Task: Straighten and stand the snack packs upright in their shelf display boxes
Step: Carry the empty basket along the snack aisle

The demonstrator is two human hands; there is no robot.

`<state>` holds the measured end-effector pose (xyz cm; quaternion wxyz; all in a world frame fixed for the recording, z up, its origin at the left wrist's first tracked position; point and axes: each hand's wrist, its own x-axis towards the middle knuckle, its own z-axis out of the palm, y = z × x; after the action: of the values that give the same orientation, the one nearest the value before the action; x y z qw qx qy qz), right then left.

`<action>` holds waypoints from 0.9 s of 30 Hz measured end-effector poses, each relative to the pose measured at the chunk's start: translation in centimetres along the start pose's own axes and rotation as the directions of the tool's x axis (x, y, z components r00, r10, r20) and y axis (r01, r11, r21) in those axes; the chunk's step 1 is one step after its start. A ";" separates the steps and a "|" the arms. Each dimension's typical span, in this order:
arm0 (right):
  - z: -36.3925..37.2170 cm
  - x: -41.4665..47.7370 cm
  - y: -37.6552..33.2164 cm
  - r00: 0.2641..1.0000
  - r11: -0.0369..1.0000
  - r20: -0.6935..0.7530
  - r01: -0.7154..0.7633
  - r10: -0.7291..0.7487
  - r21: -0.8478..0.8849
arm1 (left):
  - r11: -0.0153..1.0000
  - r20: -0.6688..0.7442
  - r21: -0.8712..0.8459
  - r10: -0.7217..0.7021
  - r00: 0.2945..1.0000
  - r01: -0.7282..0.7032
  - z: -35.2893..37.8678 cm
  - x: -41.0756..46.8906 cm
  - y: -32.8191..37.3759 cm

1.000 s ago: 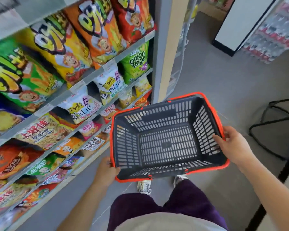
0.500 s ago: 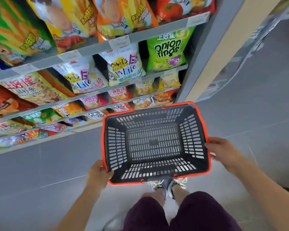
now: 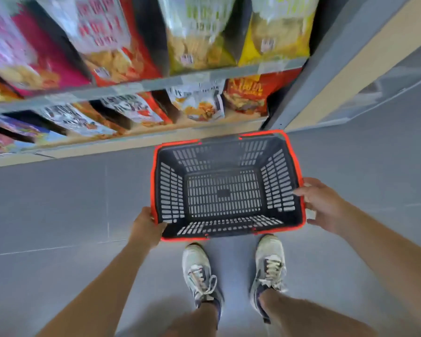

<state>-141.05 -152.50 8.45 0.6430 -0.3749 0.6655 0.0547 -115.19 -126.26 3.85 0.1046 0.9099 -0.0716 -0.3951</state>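
An empty black basket with an orange rim (image 3: 229, 235) is low over the grey floor, just in front of my shoes. My left hand (image 3: 146, 228) grips its near left corner. My right hand (image 3: 322, 205) holds the right rim, thumb inside and fingers under the edge. Snack packs fill the two lowest shelves ahead: a white pack (image 3: 199, 107) and a red pack (image 3: 247, 96) lean on the bottom shelf, and yellow-green packs (image 3: 197, 40) stand on the shelf above. The packs look blurred.
The bottom shelf edge (image 3: 141, 139) runs just beyond the basket. A grey shelf upright (image 3: 309, 79) and a beige end panel (image 3: 365, 57) stand at the right. My two shoes (image 3: 233, 271) are under the basket's near edge. Grey tiled floor (image 3: 58, 203) spreads to the left and right.
The basket has gone down toward the floor with both hands still on it. My view has dropped from the middle shelves to the two lowest ones, and my shoes now show.
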 end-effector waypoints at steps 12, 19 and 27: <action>3.7 12.7 3.8 0.972 0.967 0.019 0.234 -0.234 -0.101 | 0.974 -0.028 -0.222 -0.061 0.998 0.053 8.8 9.0 -1.8; 2.9 6.3 2.3 0.936 0.908 -0.197 0.206 -0.291 -0.365 | 0.927 -0.032 -0.371 -0.078 0.996 0.061 3.9 1.8 0.2; 1.0 -15.9 -4.9 0.699 0.667 -0.099 0.617 -0.709 -0.418 | 0.846 -0.293 -0.325 0.334 0.896 -0.422 -13.5 -15.6 7.5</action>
<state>-139.14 -148.65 24.58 0.4489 -0.7054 0.5365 -0.1147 -116.16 -128.42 25.68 0.3626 0.8785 -0.1599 -0.2668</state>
